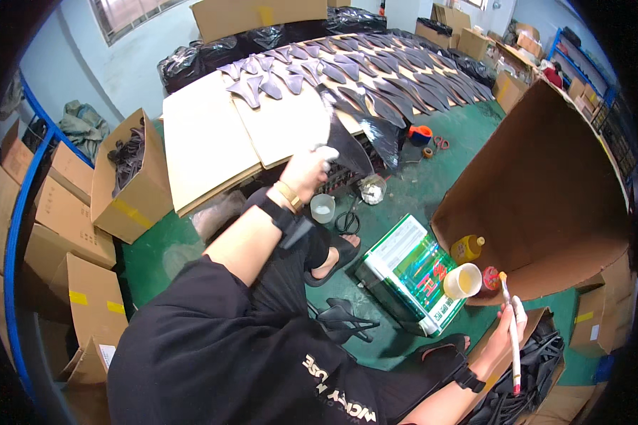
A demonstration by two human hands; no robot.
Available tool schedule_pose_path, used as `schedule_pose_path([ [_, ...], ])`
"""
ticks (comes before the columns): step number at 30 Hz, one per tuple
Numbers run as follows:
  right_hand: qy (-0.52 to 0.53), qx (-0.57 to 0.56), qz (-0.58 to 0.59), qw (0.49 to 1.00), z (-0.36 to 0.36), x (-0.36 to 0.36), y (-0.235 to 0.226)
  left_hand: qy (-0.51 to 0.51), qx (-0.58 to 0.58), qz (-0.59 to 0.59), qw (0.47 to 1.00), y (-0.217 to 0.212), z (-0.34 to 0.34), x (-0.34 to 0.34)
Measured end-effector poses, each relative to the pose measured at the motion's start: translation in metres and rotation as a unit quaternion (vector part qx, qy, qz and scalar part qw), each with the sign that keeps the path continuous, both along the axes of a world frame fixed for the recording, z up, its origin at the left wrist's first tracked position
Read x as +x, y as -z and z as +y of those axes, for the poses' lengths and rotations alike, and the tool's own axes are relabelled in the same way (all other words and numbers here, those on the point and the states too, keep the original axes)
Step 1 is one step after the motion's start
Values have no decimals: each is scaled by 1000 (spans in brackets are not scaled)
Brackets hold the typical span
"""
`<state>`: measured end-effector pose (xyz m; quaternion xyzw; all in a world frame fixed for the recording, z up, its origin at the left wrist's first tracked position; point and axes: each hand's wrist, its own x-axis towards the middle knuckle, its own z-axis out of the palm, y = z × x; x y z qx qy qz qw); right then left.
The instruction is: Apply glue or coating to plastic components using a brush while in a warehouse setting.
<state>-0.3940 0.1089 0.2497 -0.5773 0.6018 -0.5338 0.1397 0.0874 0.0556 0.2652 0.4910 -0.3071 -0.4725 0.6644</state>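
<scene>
My left hand (pixel 309 172), with white covers on its fingertips, is closed at the edge of a dark curved piece (pixel 349 146) beside the boards. My right hand (pixel 508 331) grips a long pale-handled brush (pixel 514 347), its yellowish tip up near a white cup (pixel 463 281). That cup holds something pale yellow and stands on a green and white square can (pixel 411 276). Next to it are a yellow bottle (pixel 466 249) and a round red object (pixel 490 278). Many black saddle-shaped pieces (pixel 386 106) lie in rows on pale boards (pixel 209 134).
A large open cardboard box (pixel 539 184) rises at right. Another box (pixel 549 361) of black pieces is by my right arm. Scissors (pixel 441 142), tape, a small clear cup (pixel 322 208) and black scissors (pixel 347 223) lie on the green floor. Boxes (pixel 124 184) and a blue rack line the left.
</scene>
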Motion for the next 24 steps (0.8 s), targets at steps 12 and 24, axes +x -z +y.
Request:
schedule_pose_path([
  [12, 0, 14, -34, 999, -10, -10, 23, -59, 178, 21, 982, 18, -81, 127],
  [24, 2, 22, -7, 1000, -16, -4, 22, -114, 260, -130, 950, -4, -80, 96],
])
